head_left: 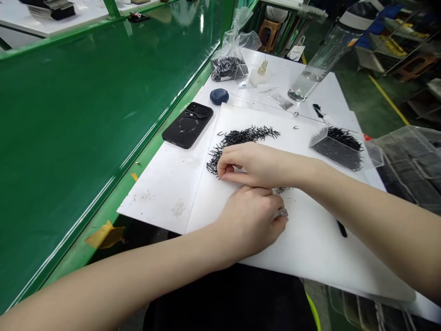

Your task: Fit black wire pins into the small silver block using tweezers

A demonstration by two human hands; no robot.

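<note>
My right hand point(251, 165) lies over the edge of a scattered pile of small black wire staple-shaped pieces point(241, 137), its fingertips pressed together among them on a white plastic board point(310, 248). My left hand point(251, 223) rests on the board just below, fingers curled, with a small grey glint at the fingertips point(281, 213). Whatever those fingers may hold is hidden. A smaller clump of black pieces point(281, 189) lies under my right wrist. To the right, a clear acrylic box point(339, 148) lies tilted, holding many more black pieces.
A black phone point(188, 125) and a round dark-blue case point(219, 96) lie left of the pile. Behind stand a plastic bag of black pieces point(225, 59) and a clear bottle point(320, 64). A green partition point(86, 138) runs along the left. A black pen-like object point(342, 228) lies right of my hands.
</note>
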